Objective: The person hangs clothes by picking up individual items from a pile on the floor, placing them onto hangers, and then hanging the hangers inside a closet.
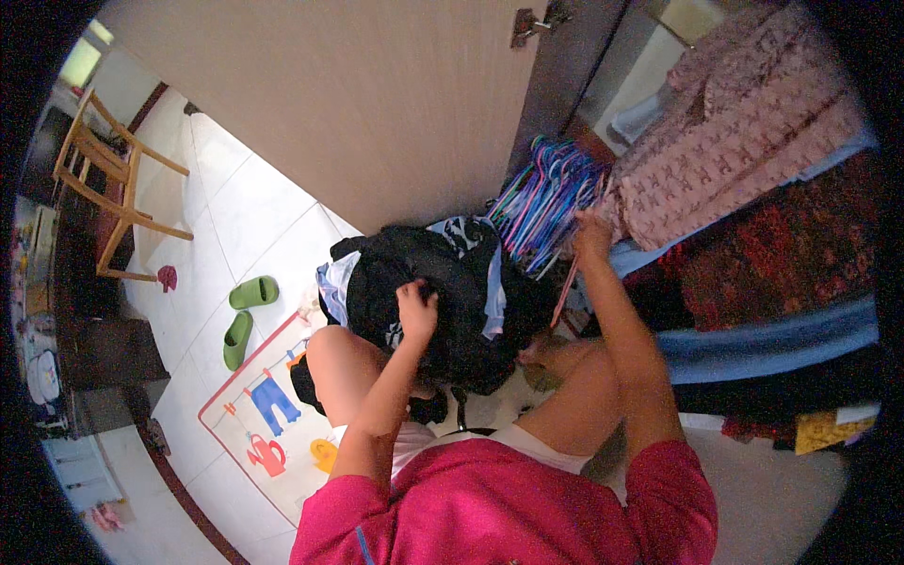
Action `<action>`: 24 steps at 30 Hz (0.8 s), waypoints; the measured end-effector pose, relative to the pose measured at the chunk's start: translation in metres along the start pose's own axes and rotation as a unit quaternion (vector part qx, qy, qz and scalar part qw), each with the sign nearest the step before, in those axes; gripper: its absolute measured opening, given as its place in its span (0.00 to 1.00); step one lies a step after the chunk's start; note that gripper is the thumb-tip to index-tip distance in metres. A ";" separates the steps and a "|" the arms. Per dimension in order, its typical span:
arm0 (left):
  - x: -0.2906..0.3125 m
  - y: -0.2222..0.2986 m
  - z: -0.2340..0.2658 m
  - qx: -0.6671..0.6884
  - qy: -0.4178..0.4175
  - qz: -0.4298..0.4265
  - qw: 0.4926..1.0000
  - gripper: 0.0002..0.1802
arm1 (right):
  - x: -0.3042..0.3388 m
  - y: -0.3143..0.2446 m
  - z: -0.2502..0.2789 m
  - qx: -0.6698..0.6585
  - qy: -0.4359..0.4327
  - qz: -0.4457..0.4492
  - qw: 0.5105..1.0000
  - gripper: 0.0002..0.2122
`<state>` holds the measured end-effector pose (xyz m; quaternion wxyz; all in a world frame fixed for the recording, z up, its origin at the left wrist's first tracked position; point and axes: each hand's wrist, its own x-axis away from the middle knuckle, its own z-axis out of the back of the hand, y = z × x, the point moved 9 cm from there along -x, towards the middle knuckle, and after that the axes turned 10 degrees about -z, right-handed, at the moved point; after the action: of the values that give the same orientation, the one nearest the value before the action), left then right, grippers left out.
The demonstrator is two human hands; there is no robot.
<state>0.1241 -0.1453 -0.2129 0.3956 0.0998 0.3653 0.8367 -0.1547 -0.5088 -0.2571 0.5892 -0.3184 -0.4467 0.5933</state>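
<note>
A heap of dark clothes lies in front of my legs, with pale blue cloth showing at its edges. My left hand is over the heap, its fingers curled on black clothing. Further right, my right hand is closed around a thin pink clothes hanger, which slants down below it. Just left of that hand is a dense bunch of blue, purple and pink clothes hangers. My right fingertips are partly hidden against the pink cloth behind them.
Patterned pink clothing, a dark red garment and blue cloth fill the right side. A wooden door stands behind the heap. On the left are green slippers, a printed mat and a wooden chair.
</note>
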 end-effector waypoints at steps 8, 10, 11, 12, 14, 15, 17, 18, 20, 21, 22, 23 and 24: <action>-0.018 -0.090 -0.065 0.464 -0.027 0.430 0.774 0.13 | 0.079 -0.047 0.019 0.292 0.040 0.062 0.954 0.17; -0.014 -0.092 -0.081 0.486 0.040 0.512 0.707 0.12 | 0.073 -0.017 0.040 0.228 0.046 0.008 0.973 0.16; -0.020 -0.106 -0.089 0.504 0.042 0.490 0.710 0.10 | 0.071 -0.017 0.042 0.168 0.047 0.045 0.984 0.15; -0.027 -0.111 -0.103 0.521 0.040 0.469 0.712 0.10 | 0.069 -0.014 0.052 0.112 0.050 0.080 0.989 0.15; -0.021 -0.104 -0.086 0.490 0.051 0.468 0.733 0.12 | 0.092 -0.037 0.052 0.128 0.069 0.001 0.989 0.16; -0.022 -0.096 -0.073 0.469 0.060 0.456 0.754 0.15 | 0.103 -0.057 0.053 0.127 0.069 -0.001 0.990 0.16; -0.026 -0.105 -0.061 0.503 0.034 0.439 0.743 0.18 | 0.113 -0.083 0.049 -0.020 0.053 -0.039 0.998 0.14; -0.029 -0.107 -0.061 0.535 0.001 0.424 0.731 0.21 | 0.114 -0.091 0.046 -0.071 0.046 -0.050 0.995 0.13; -0.029 -0.073 -0.048 0.515 0.001 0.411 0.752 0.20 | 0.107 -0.085 0.062 -0.026 0.093 -0.047 0.994 0.11; -0.028 -0.059 -0.030 0.492 0.015 0.398 0.775 0.19 | 0.102 -0.082 0.064 -0.007 0.108 -0.045 0.993 0.11; -0.022 -0.059 -0.017 0.489 0.025 0.398 0.776 0.19 | 0.098 -0.083 0.058 0.010 0.116 -0.040 0.992 0.10; -0.020 -0.051 -0.010 0.533 0.018 0.360 0.765 0.18 | 0.085 -0.066 0.057 0.017 0.120 -0.039 0.992 0.10; -0.016 -0.043 -0.003 0.575 0.009 0.322 0.752 0.17 | 0.071 -0.048 0.055 0.025 0.125 -0.039 0.991 0.10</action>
<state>0.1589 -0.1412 -0.2431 -0.0327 0.4127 0.7274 0.5472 -0.1922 -0.4523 -0.1816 0.6710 -0.3580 -0.3666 0.5359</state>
